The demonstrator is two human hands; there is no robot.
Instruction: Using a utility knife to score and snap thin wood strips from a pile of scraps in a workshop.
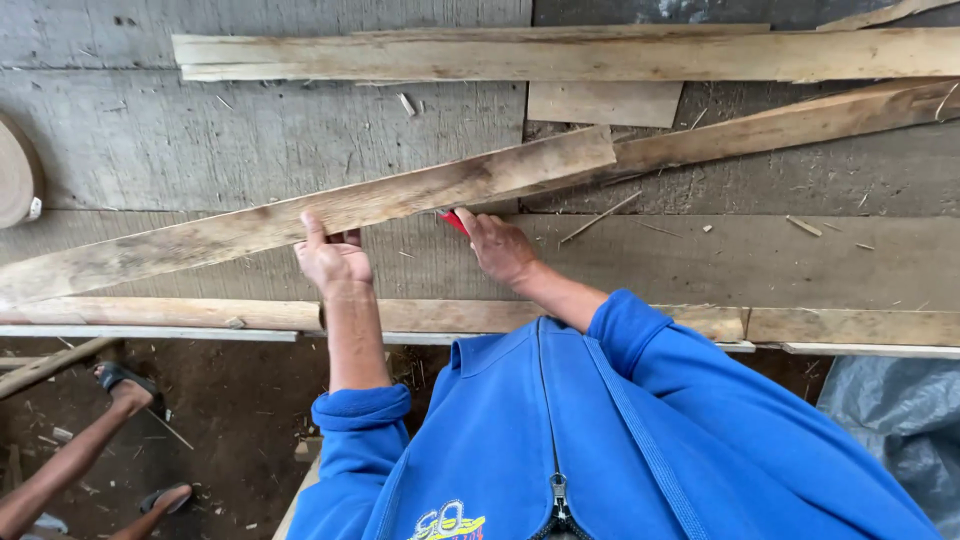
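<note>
Blue zip jacket (600, 440) fills the near foreground, both sleeves pushed up the forearms. Left hand (333, 258) grips the near edge of a long weathered plank (330, 210): thumb up on the top face, fingers curled under the edge, a firm closed hold on the wood. Right hand (497, 248) is closed around a red pencil (452, 221); the pencil's tip is at the plank's near edge, just right of the left hand.

The plank lies diagonally on the grey workbench (200, 140), low end toward the left edge, high end near the middle of the bench. A second slanted board (800, 125) runs from the plank's raised end toward the right edge. Two long boards (560, 55) lie parallel along the far edge, with a short offcut (604, 103) just below them. A wooden batten (850, 326) runs along the near edge of the bench. Splinters and chips scattered over the surface.

Lower left, on the dirt floor: another person's legs in sandals (125, 385).
</note>
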